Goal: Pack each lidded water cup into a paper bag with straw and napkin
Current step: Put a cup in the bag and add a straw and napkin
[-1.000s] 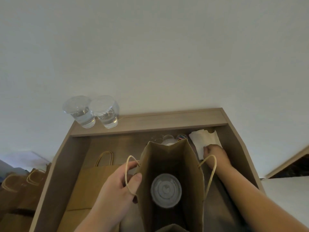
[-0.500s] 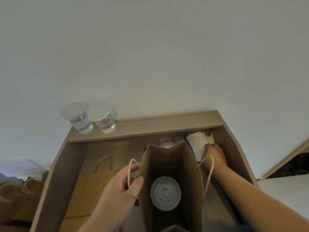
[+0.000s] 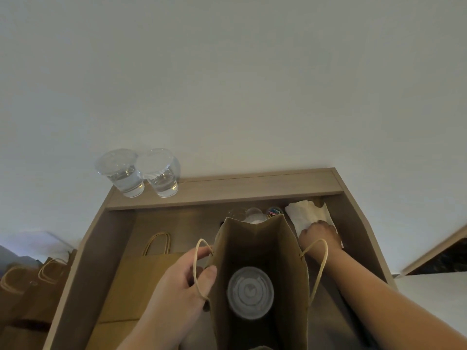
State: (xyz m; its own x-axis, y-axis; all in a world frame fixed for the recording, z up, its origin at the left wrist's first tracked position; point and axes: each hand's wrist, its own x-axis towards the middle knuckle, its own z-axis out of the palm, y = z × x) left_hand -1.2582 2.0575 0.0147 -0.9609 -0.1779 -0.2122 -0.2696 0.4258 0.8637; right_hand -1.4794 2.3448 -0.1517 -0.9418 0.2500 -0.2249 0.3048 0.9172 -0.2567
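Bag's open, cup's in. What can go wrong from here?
Right hand grips a napkin stack; it may lift several, not one.
The right forearm passes by the paper bag's right handle; pulling back could snag it and tip the lidded cup.
Left hand pinches only one rim, so the bag may fold.

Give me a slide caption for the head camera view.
Left hand holds the open paper bag with a lidded cup inside while the right hand touches the napkins.

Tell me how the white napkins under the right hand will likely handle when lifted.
Probably floppy and light: the napkins look like thin folded paper with uneven edges. Several may lift together, since the right hand grips what looks like a loose stack.
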